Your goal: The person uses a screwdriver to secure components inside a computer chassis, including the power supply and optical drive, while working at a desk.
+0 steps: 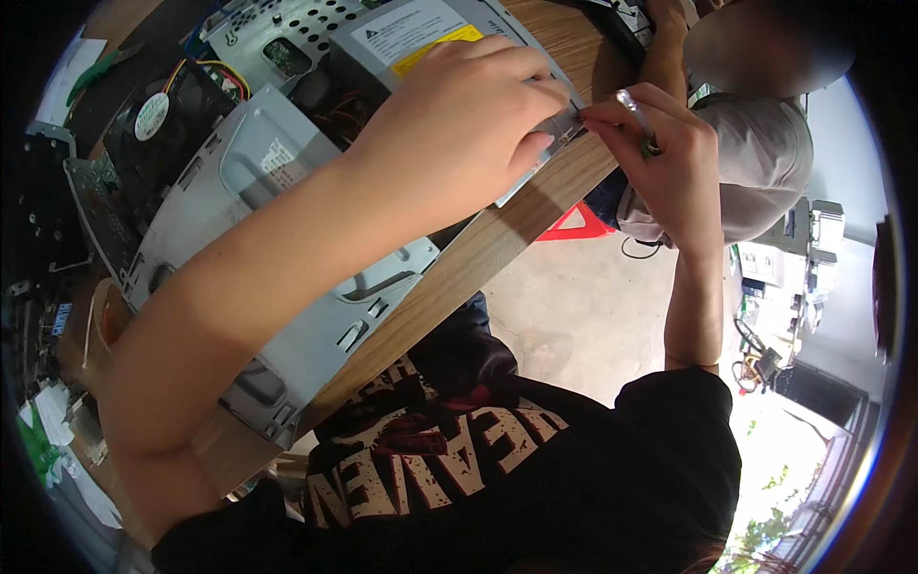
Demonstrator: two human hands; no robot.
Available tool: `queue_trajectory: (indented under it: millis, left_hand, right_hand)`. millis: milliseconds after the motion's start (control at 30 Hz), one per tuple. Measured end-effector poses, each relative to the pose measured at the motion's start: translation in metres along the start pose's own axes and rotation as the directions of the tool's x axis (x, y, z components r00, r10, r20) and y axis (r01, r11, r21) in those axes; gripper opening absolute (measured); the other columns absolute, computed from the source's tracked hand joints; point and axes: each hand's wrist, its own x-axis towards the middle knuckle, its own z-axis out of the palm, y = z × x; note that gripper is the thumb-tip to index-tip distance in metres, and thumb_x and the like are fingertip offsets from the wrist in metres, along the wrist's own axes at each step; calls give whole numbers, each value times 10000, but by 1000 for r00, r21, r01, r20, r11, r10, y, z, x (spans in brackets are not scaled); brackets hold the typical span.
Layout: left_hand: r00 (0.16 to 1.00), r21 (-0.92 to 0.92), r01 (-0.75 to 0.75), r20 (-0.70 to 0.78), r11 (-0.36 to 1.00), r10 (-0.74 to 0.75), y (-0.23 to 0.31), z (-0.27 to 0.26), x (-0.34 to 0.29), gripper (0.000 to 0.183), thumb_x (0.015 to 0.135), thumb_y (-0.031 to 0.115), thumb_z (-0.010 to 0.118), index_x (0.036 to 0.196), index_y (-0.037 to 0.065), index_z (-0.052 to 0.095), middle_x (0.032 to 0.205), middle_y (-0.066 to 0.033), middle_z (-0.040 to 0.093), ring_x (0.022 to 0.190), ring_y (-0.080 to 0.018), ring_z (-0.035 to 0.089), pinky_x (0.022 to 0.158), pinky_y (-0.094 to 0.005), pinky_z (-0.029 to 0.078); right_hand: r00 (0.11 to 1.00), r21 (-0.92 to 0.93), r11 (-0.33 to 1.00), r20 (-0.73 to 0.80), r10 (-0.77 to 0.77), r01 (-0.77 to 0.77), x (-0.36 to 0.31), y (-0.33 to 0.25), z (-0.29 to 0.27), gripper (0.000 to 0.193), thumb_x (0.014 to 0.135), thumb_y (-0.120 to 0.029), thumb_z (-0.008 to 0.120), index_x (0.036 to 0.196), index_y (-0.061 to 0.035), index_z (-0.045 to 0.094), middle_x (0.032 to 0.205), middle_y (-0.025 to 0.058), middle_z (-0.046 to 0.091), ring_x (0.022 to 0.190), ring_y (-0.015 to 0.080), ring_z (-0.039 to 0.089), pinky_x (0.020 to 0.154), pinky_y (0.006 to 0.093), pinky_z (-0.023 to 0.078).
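- The left hand [497,120] is lying across the metal box [494,24], its fingers bending over the top and its thumb showing at the near side; it is half curled, and I cannot tell whether it is gripping anything.
- The right hand [674,158] is closing its fingers around a slim tool [627,101], whose clear end is sticking up above them.
- The right thumb and forefinger are nearly meeting at the box's corner, beside the left hand; whatever is between their tips is too small to tell.
- The metal box is sitting near the edge of the wooden table [535,203], showing white and yellow labels.
- A large pale grey panel [206,215] is lying under the left forearm.
- A fan [153,117] with a round label is standing beyond the panel, near some thin wires [229,69].
- Another person [765,158] in greyish trousers is sitting near the right hand, and a red stool [585,224] is showing below the table edge.
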Motion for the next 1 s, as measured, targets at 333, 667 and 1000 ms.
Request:
queue_trajectory:
  millis: [333, 667, 1000]
  left_hand:
    - [996, 69, -70, -59, 995, 74, -8, 7, -3, 202, 794, 119, 683, 970, 21, 682, 1034, -71, 623, 997, -267, 582, 895, -402, 475]
    - [1000, 71, 17, -3, 997, -17, -2, 2, -4, 237, 808, 148, 688, 1024, 51, 678, 1097, -83, 624, 1074, -276, 581, 994, -426, 431]
    - [999, 115, -39, -29, 993, 43, -8, 6, -5, 241, 842, 173, 677, 1040, 37, 660, 1095, -65, 628, 1054, -243, 589, 947, -400, 454]
  right_hand:
    - [978, -283, 950, 190, -84, 136, 19, -22, -9, 145, 795, -46, 747, 888, 29, 666, 833, 114, 626, 616, 225, 603, 579, 310, 472]
    - [972, -198, 980, 224, 73, -28, 18, -18, -15, 166, 801, -55, 743, 956, -6, 709, 792, 72, 681, 636, 105, 626, 611, 285, 488]
    - [992, -116, 991, 99, 79, -67, 7, -9, -14, 192, 779, -108, 783, 942, -36, 711, 730, 34, 638, 595, 98, 545, 585, 255, 444]
